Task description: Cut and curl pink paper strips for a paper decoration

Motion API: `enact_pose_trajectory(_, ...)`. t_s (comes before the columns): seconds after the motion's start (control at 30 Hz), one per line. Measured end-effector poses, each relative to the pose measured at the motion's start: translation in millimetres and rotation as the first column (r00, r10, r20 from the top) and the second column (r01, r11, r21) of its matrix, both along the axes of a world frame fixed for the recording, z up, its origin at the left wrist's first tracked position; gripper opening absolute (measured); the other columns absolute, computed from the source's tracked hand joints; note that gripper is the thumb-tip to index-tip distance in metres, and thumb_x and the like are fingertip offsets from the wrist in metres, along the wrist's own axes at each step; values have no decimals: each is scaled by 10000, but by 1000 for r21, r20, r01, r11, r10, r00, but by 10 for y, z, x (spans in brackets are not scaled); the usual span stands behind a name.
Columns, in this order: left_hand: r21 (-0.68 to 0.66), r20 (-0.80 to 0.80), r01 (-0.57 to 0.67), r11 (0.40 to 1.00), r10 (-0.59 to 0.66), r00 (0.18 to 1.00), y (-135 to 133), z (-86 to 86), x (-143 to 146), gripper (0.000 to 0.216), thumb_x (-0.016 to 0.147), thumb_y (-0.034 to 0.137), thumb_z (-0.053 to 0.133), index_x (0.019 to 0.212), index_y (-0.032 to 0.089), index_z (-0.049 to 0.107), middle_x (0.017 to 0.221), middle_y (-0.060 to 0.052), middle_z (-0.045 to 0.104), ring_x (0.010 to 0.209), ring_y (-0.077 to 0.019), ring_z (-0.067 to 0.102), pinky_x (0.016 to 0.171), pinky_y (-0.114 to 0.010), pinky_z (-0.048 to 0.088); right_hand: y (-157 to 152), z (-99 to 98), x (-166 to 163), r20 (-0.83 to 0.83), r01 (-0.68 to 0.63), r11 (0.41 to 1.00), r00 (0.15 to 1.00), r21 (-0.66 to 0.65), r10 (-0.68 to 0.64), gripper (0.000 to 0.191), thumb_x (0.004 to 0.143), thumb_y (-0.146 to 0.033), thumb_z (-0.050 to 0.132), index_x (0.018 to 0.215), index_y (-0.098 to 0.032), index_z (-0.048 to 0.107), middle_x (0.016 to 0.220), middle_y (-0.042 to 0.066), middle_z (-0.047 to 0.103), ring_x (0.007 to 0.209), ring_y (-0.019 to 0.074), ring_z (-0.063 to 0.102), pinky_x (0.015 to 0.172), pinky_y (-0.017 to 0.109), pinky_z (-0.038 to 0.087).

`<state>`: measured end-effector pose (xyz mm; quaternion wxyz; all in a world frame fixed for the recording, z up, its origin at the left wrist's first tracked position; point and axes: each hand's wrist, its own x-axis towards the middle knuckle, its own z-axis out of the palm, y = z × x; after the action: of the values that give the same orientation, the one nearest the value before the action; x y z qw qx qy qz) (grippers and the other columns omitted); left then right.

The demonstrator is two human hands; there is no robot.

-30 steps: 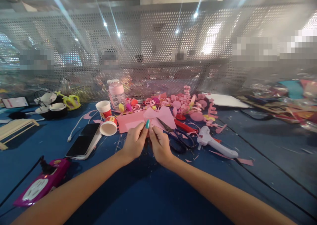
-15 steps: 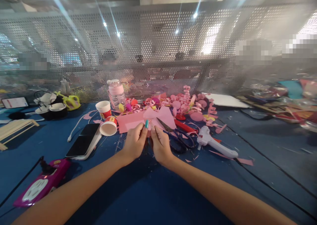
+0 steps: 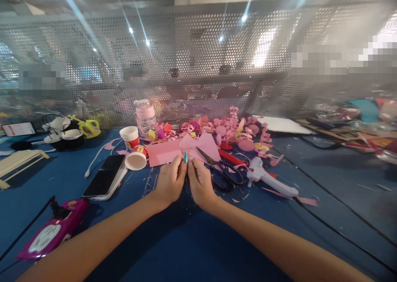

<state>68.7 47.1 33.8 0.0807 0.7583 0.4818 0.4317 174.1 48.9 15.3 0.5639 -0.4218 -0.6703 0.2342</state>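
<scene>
My left hand (image 3: 169, 178) and my right hand (image 3: 201, 180) meet in front of me, thumbs up and fingers curled in. Both are closed in a pinch, and whatever sits between the fingertips is too small and hidden to make out. A teal nail shows on the left thumb. Just beyond the fingertips lie pink paper sheets (image 3: 163, 151). Dark-handled scissors (image 3: 228, 172) rest open-bladed beside my right hand, their tips over the paper. A red-handled tool (image 3: 231, 158) lies behind them. Partly under my left wrist is a clear ruler (image 3: 149, 182).
Pink paper curls and discs (image 3: 245, 135) pile up at the back. A white glue gun (image 3: 269, 178) lies right, its cord trailing. Left are paper cups (image 3: 136, 158), a phone (image 3: 104, 176), a magenta power strip (image 3: 56, 228) and a bottle (image 3: 145, 116). A perforated metal screen (image 3: 198, 58) stands behind.
My hands have drawn slightly closer together and the left thumb has shifted a little down and right. The things on the table have not moved.
</scene>
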Motion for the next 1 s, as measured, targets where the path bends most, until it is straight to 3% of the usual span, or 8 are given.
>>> enact_pose_trajectory(0.33, -62, 119, 7, 998, 1, 993, 13, -14, -4, 283, 897, 311, 296, 673, 191, 420, 552, 16, 460, 499, -131, 448, 506, -238, 297, 14, 2, -9, -39, -5, 1000, 999, 10, 5, 253, 888, -292, 329, 653, -206, 367, 539, -43, 382, 467, 98, 372, 448, 231, 296)
enact_pose_trajectory(0.53, -73, 235, 80, 994, -61, 970, 32, -41, -21, 364, 915, 363, 233, 723, 175, 479, 569, 13, 468, 521, -120, 441, 521, -234, 316, 27, 6, -6, -99, 39, 999, 994, 25, -36, 275, 903, -286, 313, 638, -214, 323, 510, -58, 347, 439, 87, 328, 424, 222, 278)
enact_pose_trajectory(0.77, -93, 234, 76, 993, -53, 971, 4, -31, 2, 325, 896, 386, 315, 639, 193, 361, 494, 54, 376, 439, -92, 380, 463, -218, 268, 30, -20, -1, -82, 43, 999, 996, 4, -43, 284, 905, -334, 316, 645, -219, 314, 509, -54, 340, 451, 98, 341, 424, 232, 270)
enact_pose_trajectory(1.0, -61, 199, 44, 997, -31, 979, -11, -40, -1, 296, 897, 368, 325, 665, 192, 381, 525, 46, 420, 458, -96, 411, 474, -210, 279, 23, -27, -1, -77, 18, 1000, 997, -10, -19, 282, 907, -336, 307, 648, -224, 300, 506, -56, 331, 450, 103, 352, 433, 239, 262)
